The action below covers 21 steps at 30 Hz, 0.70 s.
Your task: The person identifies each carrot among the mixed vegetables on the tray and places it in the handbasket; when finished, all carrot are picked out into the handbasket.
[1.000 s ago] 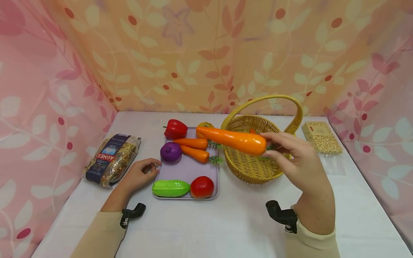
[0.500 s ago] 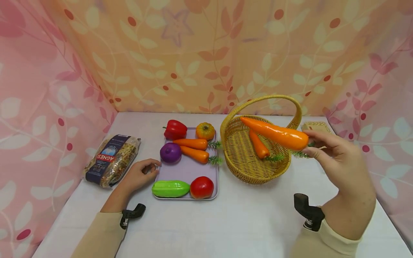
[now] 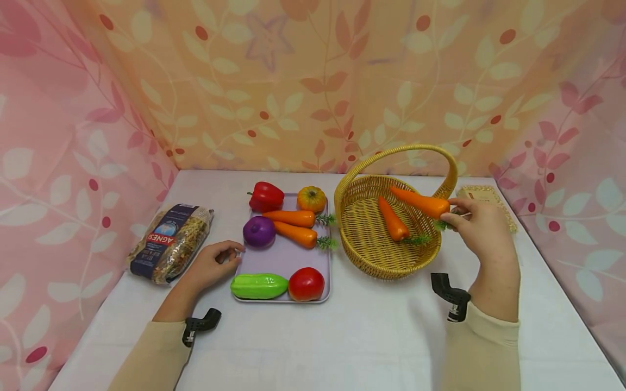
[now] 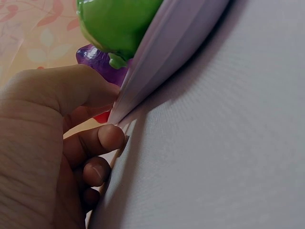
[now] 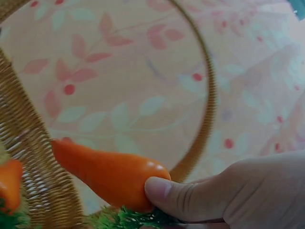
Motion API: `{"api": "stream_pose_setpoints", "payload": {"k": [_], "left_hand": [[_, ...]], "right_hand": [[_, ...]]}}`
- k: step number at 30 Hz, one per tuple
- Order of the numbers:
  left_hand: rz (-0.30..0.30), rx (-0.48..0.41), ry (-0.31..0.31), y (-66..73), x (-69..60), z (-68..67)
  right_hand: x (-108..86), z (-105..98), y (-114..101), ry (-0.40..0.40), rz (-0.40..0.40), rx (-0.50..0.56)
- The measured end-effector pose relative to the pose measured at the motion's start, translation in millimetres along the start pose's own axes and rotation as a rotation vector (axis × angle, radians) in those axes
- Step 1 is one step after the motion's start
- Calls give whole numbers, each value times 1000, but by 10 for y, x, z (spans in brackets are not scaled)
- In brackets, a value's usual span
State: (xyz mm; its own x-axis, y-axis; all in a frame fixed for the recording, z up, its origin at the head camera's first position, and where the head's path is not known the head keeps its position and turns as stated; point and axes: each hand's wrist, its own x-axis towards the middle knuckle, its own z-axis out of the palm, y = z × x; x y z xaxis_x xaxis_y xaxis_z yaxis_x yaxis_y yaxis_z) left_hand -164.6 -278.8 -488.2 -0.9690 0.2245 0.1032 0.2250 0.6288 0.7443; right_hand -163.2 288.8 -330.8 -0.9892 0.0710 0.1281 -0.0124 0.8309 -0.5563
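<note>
The orange carrot [image 3: 421,203], right of centre in the frame with its tip over the right side of the basket [image 3: 374,267], looks light, stiff and slick, probably hard plastic; the thick end by the leafy top seems the best hold, and there the right hand [image 3: 484,231] pinches it between thumb and fingers. Left of centre, the left hand [image 3: 211,266] lies loosely curled, with no clear grip, at the edge of the tray [image 3: 279,260]. All rests on a white-covered table [image 3: 342,347] backed by flowery cloth [image 3: 293,108].
</note>
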Motion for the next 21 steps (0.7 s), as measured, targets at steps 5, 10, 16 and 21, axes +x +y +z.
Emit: {"api": "stream_pose_setpoints", "payload": {"k": [5, 10, 16, 21], "left_hand": [[5, 2, 2, -2, 3, 1], [-1, 0, 1, 4, 3, 1], [4, 3, 1, 18, 1, -5], [2, 7, -2, 25, 3, -10]], "right_hand": [[159, 261, -17, 0, -23, -76], [253, 472, -41, -16, -44, -155], [268, 589, -53, -141, 11, -163], [257, 597, -91, -201, 37, -171]]}}
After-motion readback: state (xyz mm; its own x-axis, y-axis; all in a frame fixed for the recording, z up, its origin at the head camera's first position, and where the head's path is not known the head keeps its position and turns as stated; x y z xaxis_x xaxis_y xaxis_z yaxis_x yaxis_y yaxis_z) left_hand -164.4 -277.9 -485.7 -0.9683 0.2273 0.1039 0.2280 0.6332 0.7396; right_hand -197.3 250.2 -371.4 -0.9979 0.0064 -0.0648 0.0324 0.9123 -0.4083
